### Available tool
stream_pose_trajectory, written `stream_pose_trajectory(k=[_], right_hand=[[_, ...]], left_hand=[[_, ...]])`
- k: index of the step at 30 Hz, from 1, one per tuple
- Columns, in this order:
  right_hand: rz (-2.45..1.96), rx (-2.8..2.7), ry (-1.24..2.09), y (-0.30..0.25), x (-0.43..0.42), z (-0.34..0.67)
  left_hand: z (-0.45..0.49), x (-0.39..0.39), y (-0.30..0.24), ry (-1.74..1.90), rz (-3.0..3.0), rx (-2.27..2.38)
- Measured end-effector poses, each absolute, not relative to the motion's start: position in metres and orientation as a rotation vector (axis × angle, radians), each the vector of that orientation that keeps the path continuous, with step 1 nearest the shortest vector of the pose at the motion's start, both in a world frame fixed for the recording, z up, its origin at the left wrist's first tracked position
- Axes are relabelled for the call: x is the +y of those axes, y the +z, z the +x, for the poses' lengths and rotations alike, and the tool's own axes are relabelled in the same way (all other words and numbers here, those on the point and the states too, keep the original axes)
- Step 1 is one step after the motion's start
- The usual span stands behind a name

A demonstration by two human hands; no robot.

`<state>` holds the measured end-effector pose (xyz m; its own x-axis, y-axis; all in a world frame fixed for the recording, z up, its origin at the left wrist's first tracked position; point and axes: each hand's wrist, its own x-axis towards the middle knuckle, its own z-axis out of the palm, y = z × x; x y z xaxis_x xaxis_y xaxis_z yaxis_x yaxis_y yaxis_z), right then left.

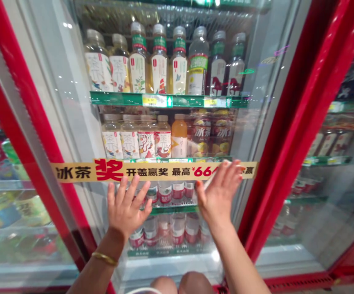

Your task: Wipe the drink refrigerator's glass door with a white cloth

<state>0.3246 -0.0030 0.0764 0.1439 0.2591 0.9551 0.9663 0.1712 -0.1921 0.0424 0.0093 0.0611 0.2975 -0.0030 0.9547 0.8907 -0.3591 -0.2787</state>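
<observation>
My left hand (128, 208) is raised with its fingers spread, in front of the glass door (256, 122) of a drinks cooler. It wears a gold bracelet (105, 258) on the wrist. My right hand (220, 196) is also up, fingers extended and thumb apart, overlapping the right part of a yellow banner strip (181, 171) across the glass. Both palms face the door; whether they touch it I cannot tell. Behind the glass, bottled drinks (159, 65) stand in a row on the upper shelf, with more bottles (129, 139) below.
Red door frames (287, 130) border the cooler, with other coolers at left and right. A green shelf edge (118, 99) carries price tags. Small red-labelled bottles (178, 228) stand low down. Two knees (195, 282) show at the bottom edge.
</observation>
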Motion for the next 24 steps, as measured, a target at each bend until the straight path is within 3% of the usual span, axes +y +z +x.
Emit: stream_pose_trajectory(k=[5, 11, 18, 24], right_hand=[[-1.087, -1.731, -1.093, 0.052, -0.01, 0.299], [-1.38, -1.281, -0.852, 0.08, 0.001, 0.358], [-1.096, -1.737, -1.13, 0.063, -0.008, 0.339], [-1.386, -1.294, -0.825, 0.091, 0.001, 0.378]], left_hand=[[0.042, 0.008, 0.063, -1.195, -1.641, -0.828], [0.044, 0.009, 0.062, -1.209, -1.624, -0.81], [0.045, 0.008, 0.061, -1.22, -1.625, -0.832], [0.05, 0.005, 0.064, -1.214, -1.626, -0.851]])
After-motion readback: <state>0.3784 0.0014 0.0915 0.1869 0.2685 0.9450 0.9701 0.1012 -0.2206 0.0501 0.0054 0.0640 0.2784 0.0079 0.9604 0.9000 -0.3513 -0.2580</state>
